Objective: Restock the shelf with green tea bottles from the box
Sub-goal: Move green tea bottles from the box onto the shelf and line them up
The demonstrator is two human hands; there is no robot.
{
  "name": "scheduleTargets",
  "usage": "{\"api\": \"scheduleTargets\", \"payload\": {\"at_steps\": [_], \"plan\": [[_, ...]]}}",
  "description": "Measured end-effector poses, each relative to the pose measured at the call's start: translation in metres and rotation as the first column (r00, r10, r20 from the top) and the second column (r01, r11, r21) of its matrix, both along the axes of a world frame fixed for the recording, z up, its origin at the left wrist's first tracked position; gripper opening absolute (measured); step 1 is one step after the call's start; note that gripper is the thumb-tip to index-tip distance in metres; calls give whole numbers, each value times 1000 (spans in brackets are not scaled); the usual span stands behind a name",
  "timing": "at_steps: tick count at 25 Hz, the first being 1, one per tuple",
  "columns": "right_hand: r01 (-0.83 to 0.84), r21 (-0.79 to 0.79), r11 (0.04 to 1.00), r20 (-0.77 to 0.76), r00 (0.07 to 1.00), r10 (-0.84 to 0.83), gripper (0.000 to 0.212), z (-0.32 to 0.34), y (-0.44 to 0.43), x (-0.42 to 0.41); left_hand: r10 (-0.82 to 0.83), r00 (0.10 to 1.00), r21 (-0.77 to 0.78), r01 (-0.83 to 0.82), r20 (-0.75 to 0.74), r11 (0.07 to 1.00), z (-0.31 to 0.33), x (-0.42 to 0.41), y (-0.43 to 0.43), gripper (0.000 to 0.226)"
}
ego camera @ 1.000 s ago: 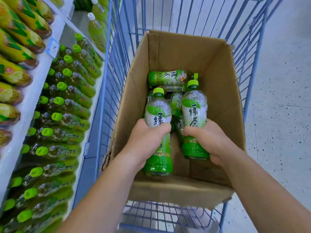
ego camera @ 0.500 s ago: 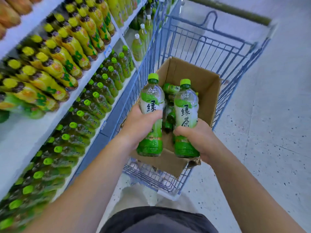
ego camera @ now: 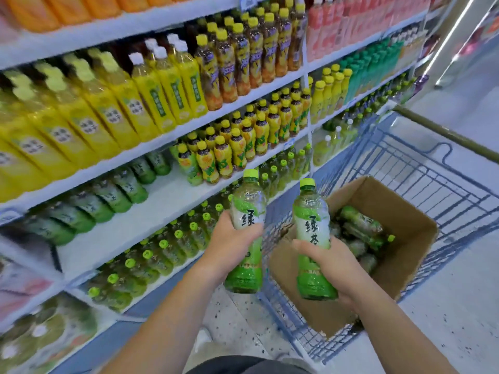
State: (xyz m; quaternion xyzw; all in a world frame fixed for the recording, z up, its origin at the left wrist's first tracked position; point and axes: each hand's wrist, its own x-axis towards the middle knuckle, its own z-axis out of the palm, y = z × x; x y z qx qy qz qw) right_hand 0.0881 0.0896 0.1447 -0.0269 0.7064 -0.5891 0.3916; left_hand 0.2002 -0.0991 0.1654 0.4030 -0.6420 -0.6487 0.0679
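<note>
Head view:
- Left hand (ego camera: 232, 244) curls round middle of left bottle (ego camera: 247, 211); right hand (ego camera: 332, 263) grips right bottle (ego camera: 312, 220) same way.
- Both bottles upright, caps up, likely so they go onto shelf standing.
- Left bottle is in front of shelf edge, right bottle over near corner of box (ego camera: 413, 238).
- Box sits in blue wire cart (ego camera: 432, 168), more bottles lying inside.
- Bare stretch of shelf (ego camera: 162, 206) beside green tea row (ego camera: 127, 184) looks like target.
- Yellow-labelled bottles (ego camera: 216, 157) crowd its right side; board above limits headroom.

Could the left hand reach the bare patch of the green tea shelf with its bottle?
Probably yes: the left hand holds its bottle close beside that shelf, and nothing stands between them.
</note>
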Motion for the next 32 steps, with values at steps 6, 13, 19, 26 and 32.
{"api": "scheduleTargets", "payload": {"at_steps": [6, 13, 19, 26, 32], "plan": [[-140, 2, 990, -75, 987, 140, 41, -10, -102, 50, 204, 979, -61, -204, -5, 977, -10, 80, -73, 42], [-245, 61, 968, -125, 960, 250, 48, -19, -219, 116, 238, 971, -106, -239, -24, 965, -28, 161, -173, 43], [-231, 118, 966, -163, 955, 248, 37, -49, -305, 133, 281, 959, -173, -282, -29, 944, -67, 185, -246, 48], [-326, 178, 928, -213, 908, 360, 45, -117, -362, 104, 260, 964, -207, -265, -52, 942, -141, 155, -291, 50], [-376, 178, 909, -298, 860, 414, 39, -180, -391, 62, 296, 951, -275, -310, -91, 910, -205, 115, -318, 47]]}}
